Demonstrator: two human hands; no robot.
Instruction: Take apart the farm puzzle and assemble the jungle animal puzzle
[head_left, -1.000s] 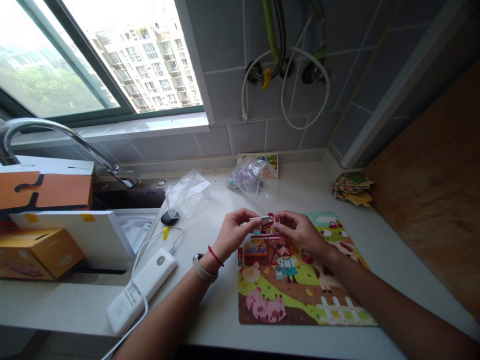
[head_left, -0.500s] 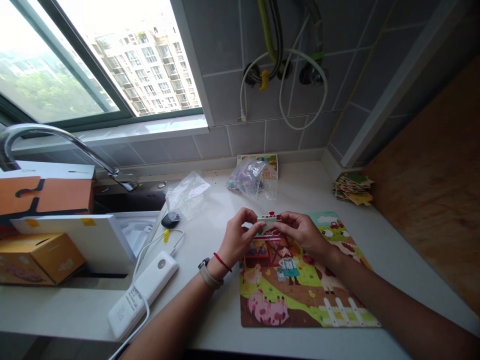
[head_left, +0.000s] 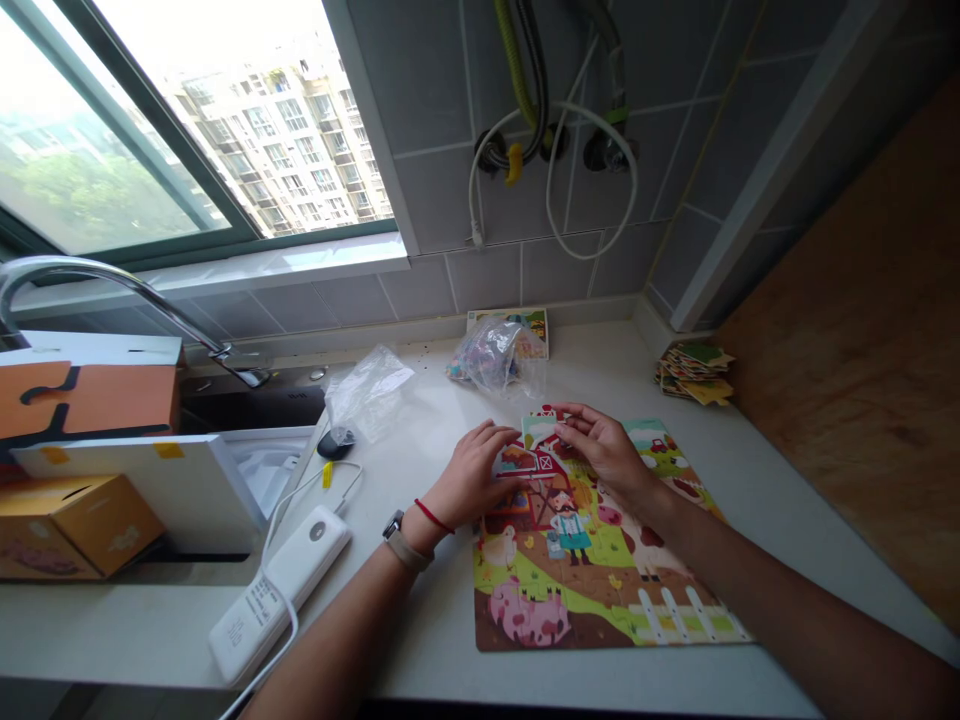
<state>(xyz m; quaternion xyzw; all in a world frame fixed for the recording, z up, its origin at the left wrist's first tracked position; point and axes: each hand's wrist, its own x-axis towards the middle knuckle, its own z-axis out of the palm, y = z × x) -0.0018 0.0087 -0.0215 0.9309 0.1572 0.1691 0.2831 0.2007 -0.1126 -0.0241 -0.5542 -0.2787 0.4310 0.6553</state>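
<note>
Kitchen countertop [head_left: 420, 620] is held under a clear plastic bag [head_left: 491, 355] of puzzle pieces; a jigsaw piece [head_left: 541, 432] is pinched by the right hand [head_left: 607, 450] above the farm jigsaw [head_left: 600, 620], while the left hand's [head_left: 472, 475] closed-together fingers are laid on a barn piece [head_left: 525, 462].

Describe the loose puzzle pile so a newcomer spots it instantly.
Start at the white counter and find the farm jigsaw lying on it. Look past it to the back right corner, by the wooden panel. The small heap of loose puzzle pieces sits there, stacked untidily, unlike the flat jigsaw.
</note>
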